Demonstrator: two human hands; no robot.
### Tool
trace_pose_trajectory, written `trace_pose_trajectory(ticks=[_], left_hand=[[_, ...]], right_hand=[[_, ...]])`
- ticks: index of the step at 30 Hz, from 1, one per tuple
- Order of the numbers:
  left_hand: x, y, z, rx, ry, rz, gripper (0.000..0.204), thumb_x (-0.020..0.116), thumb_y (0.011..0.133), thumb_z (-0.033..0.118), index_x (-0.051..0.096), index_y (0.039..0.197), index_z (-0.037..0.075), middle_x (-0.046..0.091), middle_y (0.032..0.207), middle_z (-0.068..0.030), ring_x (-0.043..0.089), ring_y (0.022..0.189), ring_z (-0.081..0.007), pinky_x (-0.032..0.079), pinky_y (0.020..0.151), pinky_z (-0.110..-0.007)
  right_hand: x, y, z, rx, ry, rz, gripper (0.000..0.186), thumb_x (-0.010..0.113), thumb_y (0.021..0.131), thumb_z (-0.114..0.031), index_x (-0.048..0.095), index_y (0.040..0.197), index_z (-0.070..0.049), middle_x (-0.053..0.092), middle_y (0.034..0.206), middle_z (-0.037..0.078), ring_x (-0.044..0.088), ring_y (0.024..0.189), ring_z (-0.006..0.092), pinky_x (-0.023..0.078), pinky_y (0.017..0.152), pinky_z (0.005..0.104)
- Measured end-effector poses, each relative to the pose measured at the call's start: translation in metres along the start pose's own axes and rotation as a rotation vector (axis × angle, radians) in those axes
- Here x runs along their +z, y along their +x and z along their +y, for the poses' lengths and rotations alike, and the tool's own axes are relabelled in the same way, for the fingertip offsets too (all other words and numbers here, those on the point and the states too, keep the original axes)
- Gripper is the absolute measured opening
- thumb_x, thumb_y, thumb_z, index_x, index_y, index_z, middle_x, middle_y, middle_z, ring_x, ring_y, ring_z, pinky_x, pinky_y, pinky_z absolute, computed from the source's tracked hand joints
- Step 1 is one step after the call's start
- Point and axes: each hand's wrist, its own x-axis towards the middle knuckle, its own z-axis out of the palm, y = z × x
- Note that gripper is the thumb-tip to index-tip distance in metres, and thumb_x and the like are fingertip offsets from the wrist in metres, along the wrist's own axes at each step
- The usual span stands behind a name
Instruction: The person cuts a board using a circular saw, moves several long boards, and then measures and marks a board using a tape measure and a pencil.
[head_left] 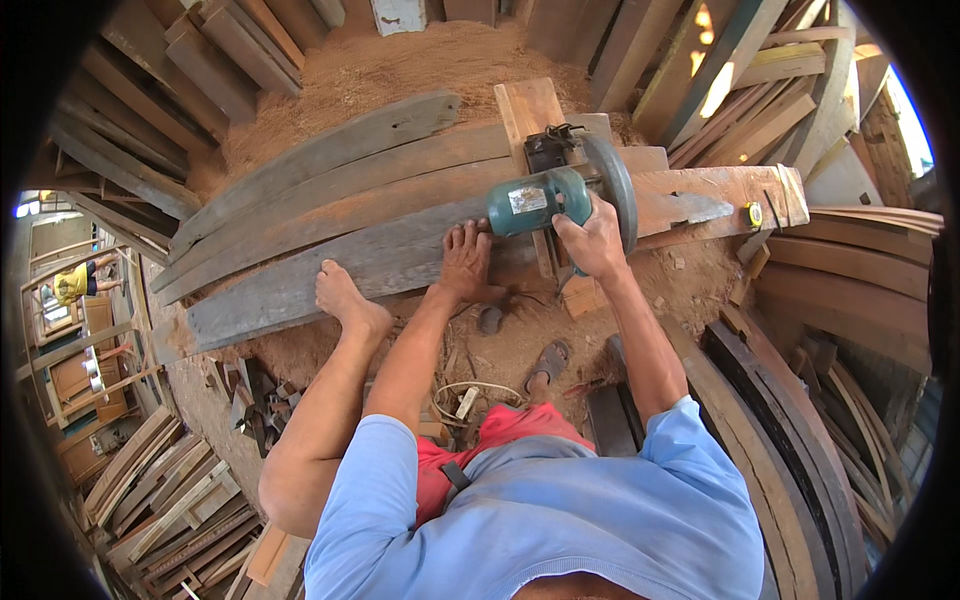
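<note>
My right hand (590, 240) is closed on the handle of a green power saw (525, 205) with a large round metal guard (620, 200). The saw sits across weathered planks (330, 190), over a short upright-lying board (517, 105) set crosswise. My left hand (465, 262) lies on the grey front plank (250, 310), fingers apart, just below the saw's motor end. My bare left foot (345, 305) also rests on that plank. A yellow tape measure (752, 215) is on the timber at the right end. The saw's blade is hidden from me.
Stacked timber (820, 270) crowds the right, back and lower left (180, 500). Sawdust (340, 70) covers the ground behind the planks. Offcuts (255, 400) and a looped cord (460, 385) lie below. At far left a person in yellow (70, 285) is among wooden frames.
</note>
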Motion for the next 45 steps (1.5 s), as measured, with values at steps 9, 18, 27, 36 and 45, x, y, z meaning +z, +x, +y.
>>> trace_pose_trajectory(ticks=[9, 18, 27, 36, 45], left_hand=[[0.009, 0.003, -0.006, 0.064, -0.049, 0.037, 0.109, 0.091, 0.058, 0.050, 0.039, 0.145, 0.011, 0.030, 0.159, -0.0228, 0.022, 0.149, -0.0439, 0.012, 0.124, -0.058], [0.008, 0.002, 0.001, 0.110, 0.060, 0.142, 0.131, 0.091, 0.053, 0.041, 0.021, 0.161, 0.015, 0.017, 0.167, -0.0215, 0.009, 0.156, -0.0435, 0.006, 0.128, -0.059], [0.005, 0.001, 0.008, 0.072, 0.090, 0.129, 0.133, 0.089, 0.053, 0.041, 0.021, 0.165, 0.015, 0.014, 0.170, -0.0235, 0.008, 0.158, -0.0440, 0.009, 0.129, -0.058], [0.007, 0.005, 0.009, 0.070, 0.183, 0.113, 0.134, 0.089, 0.052, 0.044, 0.022, 0.165, 0.018, 0.011, 0.171, -0.0242, 0.006, 0.159, -0.0428, 0.005, 0.130, -0.056], [0.015, 0.012, 0.002, 0.204, 0.183, 0.179, 0.133, 0.087, 0.055, 0.040, 0.018, 0.165, 0.015, 0.011, 0.170, -0.0292, 0.008, 0.158, -0.0472, 0.008, 0.127, -0.061]], right_hand=[[-0.063, -0.107, -0.023, 0.174, 0.234, 0.229, 0.029, 0.068, 0.086, -0.001, 0.067, 0.114, 0.004, 0.066, 0.085, 0.005, 0.059, 0.069, 0.0123, 0.049, 0.064, 0.0289], [-0.134, -0.216, 0.034, 0.317, 0.222, 0.515, 0.026, 0.065, 0.087, -0.003, 0.064, 0.112, 0.002, 0.061, 0.075, 0.002, 0.056, 0.059, 0.0095, 0.045, 0.055, 0.0266], [-0.159, -0.229, 0.186, 0.523, -0.526, 0.176, 0.034, 0.069, 0.082, -0.017, 0.068, 0.107, 0.006, 0.072, 0.096, 0.025, 0.071, 0.094, 0.0391, 0.054, 0.087, 0.0447], [-0.123, -0.175, 0.321, 0.695, -0.801, -0.216, 0.037, 0.071, 0.083, -0.018, 0.064, 0.116, -0.001, 0.071, 0.114, 0.029, 0.067, 0.111, 0.0459, 0.054, 0.095, 0.0533], [-0.097, -0.128, 0.498, 0.791, -0.957, -0.210, 0.028, 0.060, 0.086, -0.007, 0.067, 0.114, -0.003, 0.073, 0.108, 0.027, 0.071, 0.106, 0.0457, 0.058, 0.090, 0.0511]])
